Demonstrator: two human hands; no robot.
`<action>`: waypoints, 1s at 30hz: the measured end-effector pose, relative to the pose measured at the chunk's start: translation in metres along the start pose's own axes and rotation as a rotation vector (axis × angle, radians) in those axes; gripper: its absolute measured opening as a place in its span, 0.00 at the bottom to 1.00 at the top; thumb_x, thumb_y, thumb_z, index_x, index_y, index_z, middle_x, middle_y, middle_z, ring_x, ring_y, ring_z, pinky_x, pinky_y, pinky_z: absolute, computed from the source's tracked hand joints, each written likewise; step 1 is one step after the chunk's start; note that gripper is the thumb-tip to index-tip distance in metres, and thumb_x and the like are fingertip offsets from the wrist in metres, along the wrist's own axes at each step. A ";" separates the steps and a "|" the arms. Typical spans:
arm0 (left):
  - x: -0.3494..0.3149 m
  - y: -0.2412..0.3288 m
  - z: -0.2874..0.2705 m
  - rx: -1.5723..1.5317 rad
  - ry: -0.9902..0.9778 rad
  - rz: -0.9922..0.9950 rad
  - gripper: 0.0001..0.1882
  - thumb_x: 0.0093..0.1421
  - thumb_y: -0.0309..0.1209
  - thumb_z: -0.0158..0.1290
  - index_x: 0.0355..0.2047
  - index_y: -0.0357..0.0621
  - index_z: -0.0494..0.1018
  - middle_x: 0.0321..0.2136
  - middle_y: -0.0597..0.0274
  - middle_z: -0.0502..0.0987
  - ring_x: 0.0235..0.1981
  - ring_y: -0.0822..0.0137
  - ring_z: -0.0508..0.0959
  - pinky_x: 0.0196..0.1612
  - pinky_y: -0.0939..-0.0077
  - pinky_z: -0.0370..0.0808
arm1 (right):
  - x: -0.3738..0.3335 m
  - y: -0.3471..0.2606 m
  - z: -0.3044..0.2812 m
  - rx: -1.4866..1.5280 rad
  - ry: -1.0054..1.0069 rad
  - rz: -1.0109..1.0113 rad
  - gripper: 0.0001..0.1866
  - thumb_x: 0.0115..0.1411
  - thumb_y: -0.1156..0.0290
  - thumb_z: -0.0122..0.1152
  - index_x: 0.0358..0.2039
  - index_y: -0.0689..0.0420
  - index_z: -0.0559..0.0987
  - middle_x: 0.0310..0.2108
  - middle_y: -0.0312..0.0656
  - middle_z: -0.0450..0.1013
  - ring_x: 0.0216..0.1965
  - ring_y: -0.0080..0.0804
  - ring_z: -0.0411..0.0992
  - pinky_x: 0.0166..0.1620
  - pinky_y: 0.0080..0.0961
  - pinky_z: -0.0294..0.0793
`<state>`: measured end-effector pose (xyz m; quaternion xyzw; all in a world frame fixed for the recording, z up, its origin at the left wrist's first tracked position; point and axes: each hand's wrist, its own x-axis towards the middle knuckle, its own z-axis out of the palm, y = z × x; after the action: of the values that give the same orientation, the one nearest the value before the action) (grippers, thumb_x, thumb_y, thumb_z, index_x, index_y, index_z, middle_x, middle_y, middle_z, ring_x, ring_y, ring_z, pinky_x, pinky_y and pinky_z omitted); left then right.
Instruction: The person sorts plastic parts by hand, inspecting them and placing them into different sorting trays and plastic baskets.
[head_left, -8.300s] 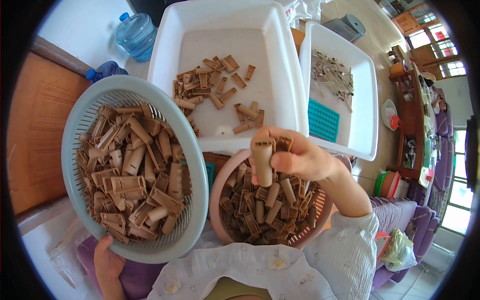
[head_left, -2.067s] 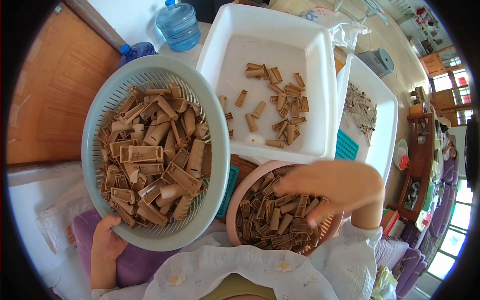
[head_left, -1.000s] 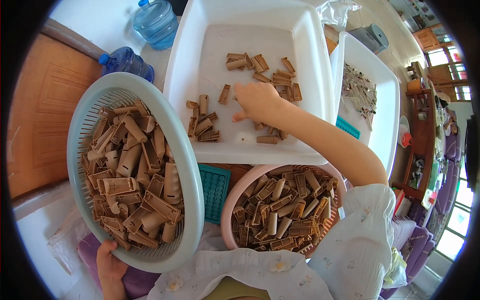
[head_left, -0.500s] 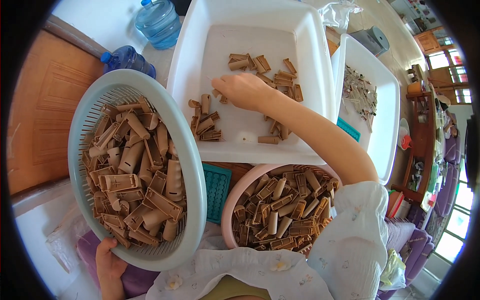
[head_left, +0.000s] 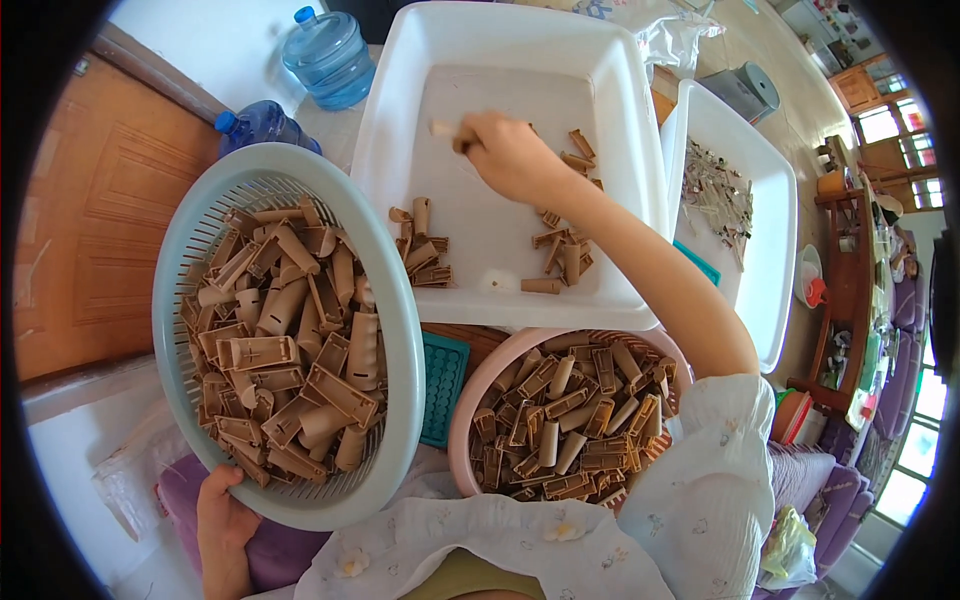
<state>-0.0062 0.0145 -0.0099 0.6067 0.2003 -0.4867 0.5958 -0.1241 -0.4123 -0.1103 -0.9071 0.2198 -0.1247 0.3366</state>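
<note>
My left hand [head_left: 223, 510] grips the near rim of a grey-blue slotted plastic basket [head_left: 402, 330], which leans tilted and is heaped with tan half-round plastic casings [head_left: 262, 351]. Over the large white tub [head_left: 612, 300], my right hand [head_left: 508, 152] is closed with a tan plastic casing [head_left: 442, 128] sticking out past its fingers; motion blurs it slightly. Beneath that arm, loose casings [head_left: 566, 255] lie on the tub floor. Another small group of casings [head_left: 424, 250] sits at its left side. My right hand and forearm partly hide the casings farther back.
A pink basket [head_left: 462, 425] full of similar casings stands near my body. Between the baskets is a teal tray [head_left: 441, 385]. At right, a second white tub [head_left: 775, 270] holds a pile of small thin parts [head_left: 718, 190]. Blue water jugs [head_left: 328, 62] stand at back left.
My right hand has moved farther back over the tub, and a tan casing now shows beyond its fingers. My left hand keeps its hold on the basket rim. The view has shifted slightly.
</note>
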 end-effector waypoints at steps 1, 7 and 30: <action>0.001 0.000 -0.001 -0.002 -0.001 0.003 0.24 0.45 0.27 0.44 0.46 0.34 0.62 0.40 0.52 0.71 0.39 0.59 0.73 0.41 0.63 0.73 | 0.003 -0.029 -0.016 0.052 -0.002 -0.032 0.08 0.52 0.73 0.45 0.29 0.62 0.72 0.33 0.51 0.68 0.35 0.49 0.68 0.39 0.36 0.68; -0.005 0.004 0.000 0.032 -0.038 -0.004 0.25 0.45 0.28 0.45 0.47 0.36 0.62 0.42 0.53 0.70 0.42 0.58 0.72 0.46 0.63 0.70 | 0.001 -0.168 -0.044 0.109 -0.158 -0.550 0.13 0.51 0.69 0.48 0.36 0.61 0.72 0.31 0.49 0.69 0.34 0.44 0.69 0.38 0.33 0.68; -0.002 0.001 -0.001 -0.043 0.012 -0.006 0.25 0.46 0.26 0.45 0.47 0.33 0.61 0.40 0.50 0.71 0.39 0.58 0.74 0.40 0.63 0.75 | -0.027 0.072 -0.036 -0.456 -0.267 0.387 0.14 0.44 0.76 0.52 0.34 0.66 0.67 0.29 0.57 0.71 0.34 0.51 0.70 0.37 0.38 0.69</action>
<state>-0.0062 0.0159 -0.0080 0.5961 0.2161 -0.4803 0.6061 -0.1839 -0.4685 -0.1337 -0.9088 0.3644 0.1141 0.1680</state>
